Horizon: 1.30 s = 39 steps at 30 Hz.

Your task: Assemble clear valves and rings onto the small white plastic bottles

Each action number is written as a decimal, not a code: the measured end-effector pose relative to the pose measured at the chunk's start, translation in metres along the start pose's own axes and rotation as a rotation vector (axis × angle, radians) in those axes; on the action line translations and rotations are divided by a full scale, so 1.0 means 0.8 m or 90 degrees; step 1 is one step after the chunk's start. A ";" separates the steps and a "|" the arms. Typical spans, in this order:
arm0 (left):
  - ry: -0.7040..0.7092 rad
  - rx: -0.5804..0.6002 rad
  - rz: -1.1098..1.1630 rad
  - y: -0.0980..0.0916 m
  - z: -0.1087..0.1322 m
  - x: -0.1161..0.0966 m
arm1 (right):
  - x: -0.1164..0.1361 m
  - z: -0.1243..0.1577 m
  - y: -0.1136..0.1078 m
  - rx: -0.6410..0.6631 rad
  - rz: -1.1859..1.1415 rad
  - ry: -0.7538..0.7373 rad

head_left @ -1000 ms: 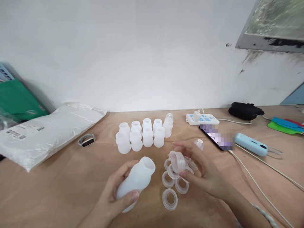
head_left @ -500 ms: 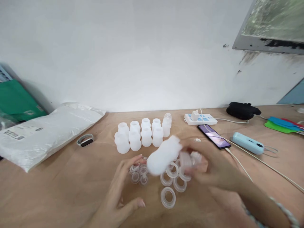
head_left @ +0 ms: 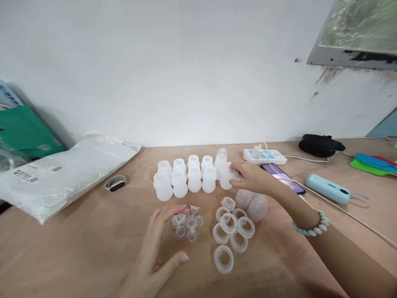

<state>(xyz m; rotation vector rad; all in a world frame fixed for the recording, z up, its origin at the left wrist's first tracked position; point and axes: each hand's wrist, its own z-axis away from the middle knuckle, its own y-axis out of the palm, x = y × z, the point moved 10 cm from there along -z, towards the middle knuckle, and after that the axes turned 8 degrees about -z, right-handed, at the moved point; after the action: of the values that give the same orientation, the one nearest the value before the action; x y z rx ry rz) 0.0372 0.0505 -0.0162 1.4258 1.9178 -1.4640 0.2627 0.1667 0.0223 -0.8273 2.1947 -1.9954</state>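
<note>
One clear piece (head_left: 237, 177) is pinched in the right hand (head_left: 252, 176), toward the bench (head_left: 77, 244) edge at the white wall (head_left: 173, 74); left hand (head_left: 149, 252) spread.

Plain pale wall (head_left: 186, 70) across whole back, smooth, greyish at top, brightest low down in middle; wide brown tabletop (head_left: 77, 248) running up to it, wood-like, faintly mottled; window-like pane (head_left: 362, 25) at upper right, hazy green, set in grey frame (head_left: 330, 54) with black patches (head_left: 369, 58); brownish smears (head_left: 330, 74) below; light blue panel (head_left: 386, 124) at right edge; light soft, shadows faint
</note>
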 end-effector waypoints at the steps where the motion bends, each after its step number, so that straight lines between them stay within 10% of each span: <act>1: -0.005 -0.005 0.000 -0.001 0.001 0.000 | 0.002 -0.001 0.004 0.002 0.004 -0.001; 11: 0.015 -0.007 -0.020 0.001 0.002 -0.008 | 0.004 0.017 -0.002 -0.050 -0.016 -0.011; 19: 0.006 0.033 -0.012 0.019 -0.003 -0.017 | 0.107 0.089 -0.005 -0.124 -0.251 -0.226; 39: -0.452 0.175 0.531 0.118 -0.004 0.022 | 0.151 0.141 -0.006 -0.342 -0.262 -0.384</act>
<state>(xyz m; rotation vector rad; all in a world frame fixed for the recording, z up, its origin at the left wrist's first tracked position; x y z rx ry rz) 0.1109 0.0591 -0.0775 1.2994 0.5964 -1.5060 0.2052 0.0132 0.0453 -1.7803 2.2892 -0.9991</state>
